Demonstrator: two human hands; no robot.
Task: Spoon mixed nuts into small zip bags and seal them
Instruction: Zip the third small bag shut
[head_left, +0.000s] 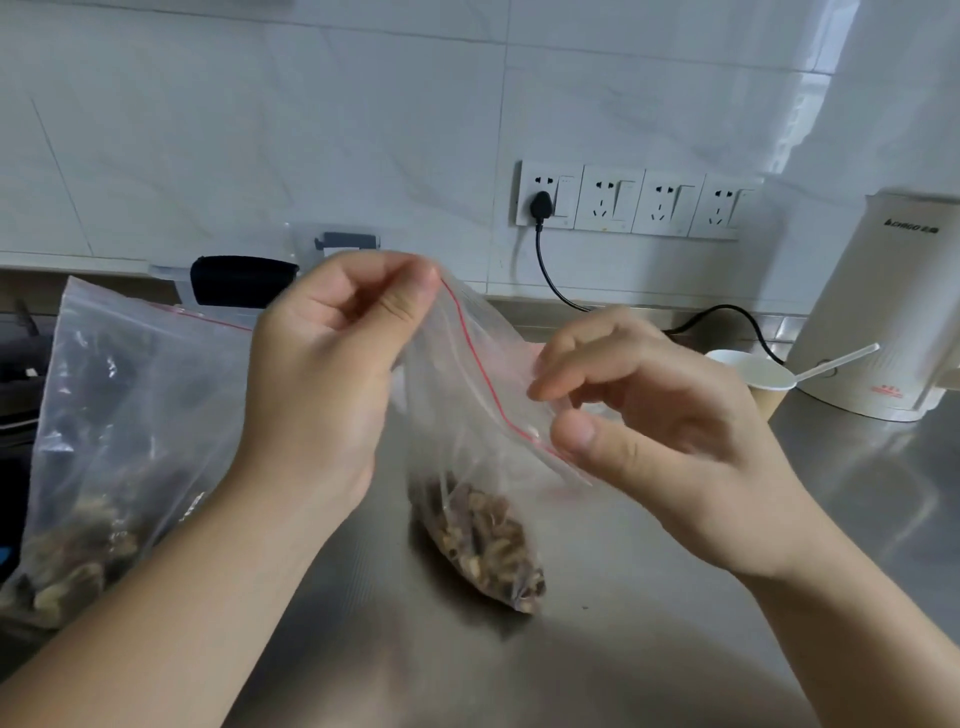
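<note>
Left hand (322, 374) raised over the steel counter (675, 649), fingers curled in, thumb and forefinger pinching the upper end of the small bag (467, 415) at its red zip strip (480, 371). Right hand (649, 415) lower and just right of the left, thumb and fingertips closed on the other end of the same strip, remaining fingers loosely bent. Strip stretched on a slant between the two hands, high at the left, low at the right; whether sealed along its length, cannot tell. Bag hanging below both hands, bottom resting on the counter, nuts (488, 551) gathered there, clear upper part slack. Left of the left hand and partly behind its wrist, a big bag (119, 415) standing on the counter, more nuts heaped at its base, red strip along its top. Beyond the right hand, well apart, a paper cup (748, 376) with a white spoon (836, 361) lying across its rim, beside a cream kettle (878, 306). On the tiled wall past both hands, a row of sockets (628, 200), a black plug (541, 205) in the leftmost, cord trailing toward the kettle.
</note>
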